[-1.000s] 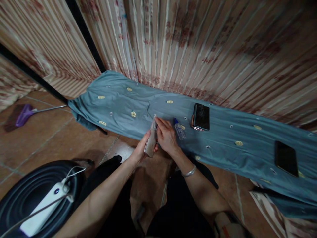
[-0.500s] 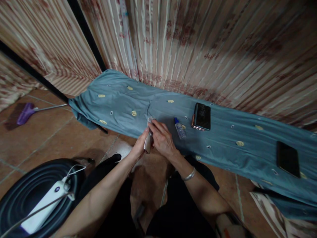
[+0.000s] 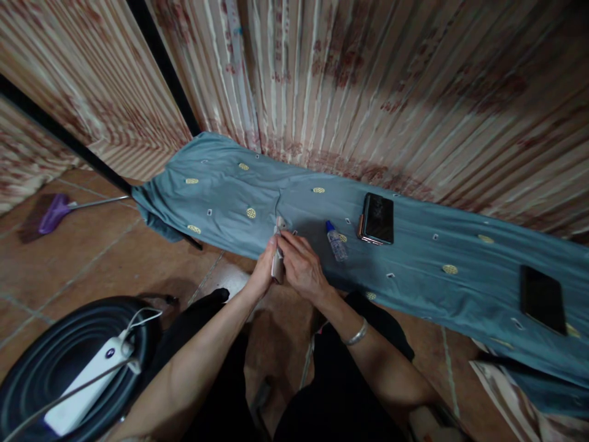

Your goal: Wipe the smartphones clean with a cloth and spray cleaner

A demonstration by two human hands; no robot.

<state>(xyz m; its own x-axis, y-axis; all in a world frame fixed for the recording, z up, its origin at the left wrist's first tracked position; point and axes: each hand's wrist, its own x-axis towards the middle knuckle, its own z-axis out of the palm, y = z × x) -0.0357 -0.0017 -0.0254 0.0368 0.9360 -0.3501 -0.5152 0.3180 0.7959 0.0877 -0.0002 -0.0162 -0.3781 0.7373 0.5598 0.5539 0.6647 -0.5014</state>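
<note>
My left hand (image 3: 262, 274) and my right hand (image 3: 299, 268) are pressed together around a phone (image 3: 277, 258) held edge-on at the front edge of a blue-grey cloth (image 3: 414, 258) spread over a low bench. The phone stands nearly upright between my palms, and a pale strip shows at its top end. A small clear bottle with a blue cap (image 3: 335, 240) lies on the cloth just right of my right hand. My right wrist wears a silver bangle.
A dark phone in a case (image 3: 378, 218) lies on the cloth beyond the bottle. Another black phone (image 3: 543, 299) lies far right. A black round stool (image 3: 41, 362) at lower left carries a white power bank (image 3: 85, 380) with a cable. A purple broom (image 3: 55, 212) lies on the tiled floor. Striped curtains hang behind.
The phone has turned from a tilted, face-visible position to edge-on, and both hands have shifted slightly up toward the cloth's edge, closing tighter around it.
</note>
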